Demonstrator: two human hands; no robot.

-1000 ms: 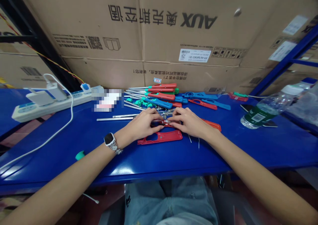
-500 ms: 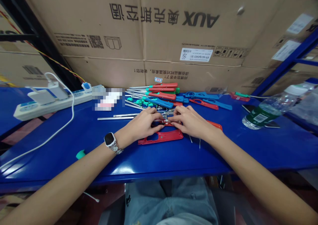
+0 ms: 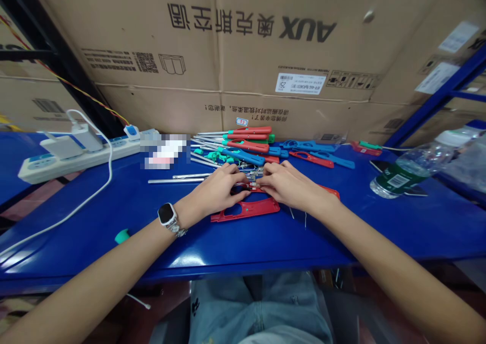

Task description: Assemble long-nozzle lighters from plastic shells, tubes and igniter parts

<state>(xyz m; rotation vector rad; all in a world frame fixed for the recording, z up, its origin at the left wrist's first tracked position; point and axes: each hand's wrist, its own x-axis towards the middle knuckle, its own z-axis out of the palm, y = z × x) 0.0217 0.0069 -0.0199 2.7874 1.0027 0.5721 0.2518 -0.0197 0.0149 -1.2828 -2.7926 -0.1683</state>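
My left hand [image 3: 224, 184] is closed round the left end of a red lighter-like casing, from which a long metal rod [image 3: 176, 181] points left. My right hand [image 3: 286, 182] is pinched over the same casing, its fingertips at small metal and wire parts [image 3: 253, 184] too small to make out. The casing's red right end [image 3: 329, 190] shows beyond my right hand. Just in front of both hands a loose red half shell [image 3: 255, 208] lies flat on the blue table [image 3: 243, 247]. Behind them is a pile of red and blue handles [image 3: 246, 145] with metal rods.
Blue and red shells [image 3: 311, 156] lie at the back right. A bottle [image 3: 406, 172] stands on the right beside a dark phone [image 3: 416, 189]. At the left are a white power strip [image 3: 49, 166] with a cable and a green piece [image 3: 122, 236]. Cardboard [image 3: 243, 45] stands behind.
My right hand has shifted slightly to the left, and its fingertips have come down at the small parts. My left hand stays in nearly the same place.
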